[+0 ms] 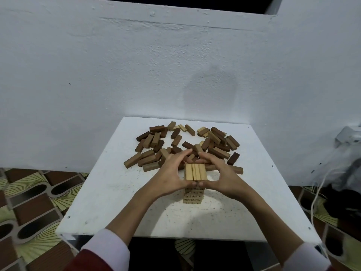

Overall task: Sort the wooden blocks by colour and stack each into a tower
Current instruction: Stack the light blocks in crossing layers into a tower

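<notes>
Loose blocks (187, 145) crowd behind the tower (195, 173); bare table (109, 192) either side.

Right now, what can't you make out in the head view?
- Light tower: layer count; both thumbs cover its middle.
- Left hand and right hand: whether the fingers touch the tower's far side; the top layer hides that.
- Printed marks on the tower's lower blocks: too small to read.
- Loose pile: blocks underneath are hidden by those on top.
- Dark bundle at right: cut off by the frame edge, blurred.
</notes>
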`<state>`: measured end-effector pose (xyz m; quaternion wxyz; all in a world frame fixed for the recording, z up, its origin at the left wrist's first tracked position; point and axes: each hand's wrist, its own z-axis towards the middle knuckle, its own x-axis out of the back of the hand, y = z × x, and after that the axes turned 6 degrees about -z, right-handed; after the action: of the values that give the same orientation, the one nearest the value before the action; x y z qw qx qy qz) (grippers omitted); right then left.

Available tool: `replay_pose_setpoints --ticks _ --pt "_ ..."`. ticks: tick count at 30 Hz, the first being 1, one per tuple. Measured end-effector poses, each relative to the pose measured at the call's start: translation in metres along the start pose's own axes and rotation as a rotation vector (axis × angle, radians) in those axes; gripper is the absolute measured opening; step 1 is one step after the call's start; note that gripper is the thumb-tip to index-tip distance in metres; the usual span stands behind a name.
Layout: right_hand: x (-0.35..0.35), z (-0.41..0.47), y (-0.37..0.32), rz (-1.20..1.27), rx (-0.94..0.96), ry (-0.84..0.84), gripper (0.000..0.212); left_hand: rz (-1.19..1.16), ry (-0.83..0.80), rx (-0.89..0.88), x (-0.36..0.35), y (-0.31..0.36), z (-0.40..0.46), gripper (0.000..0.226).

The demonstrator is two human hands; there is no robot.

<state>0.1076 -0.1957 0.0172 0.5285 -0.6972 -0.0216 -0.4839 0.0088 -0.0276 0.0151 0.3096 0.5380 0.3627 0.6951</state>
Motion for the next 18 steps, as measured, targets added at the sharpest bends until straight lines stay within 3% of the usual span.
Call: replay_pose_setpoints --ticks 18 --pt "-0.002 0.0056 0.0017 -0.008 -0.023 -0.027 0.078 0.006 0.01 -0.015 -0.0034 -0.0049 0.0025 0.088"
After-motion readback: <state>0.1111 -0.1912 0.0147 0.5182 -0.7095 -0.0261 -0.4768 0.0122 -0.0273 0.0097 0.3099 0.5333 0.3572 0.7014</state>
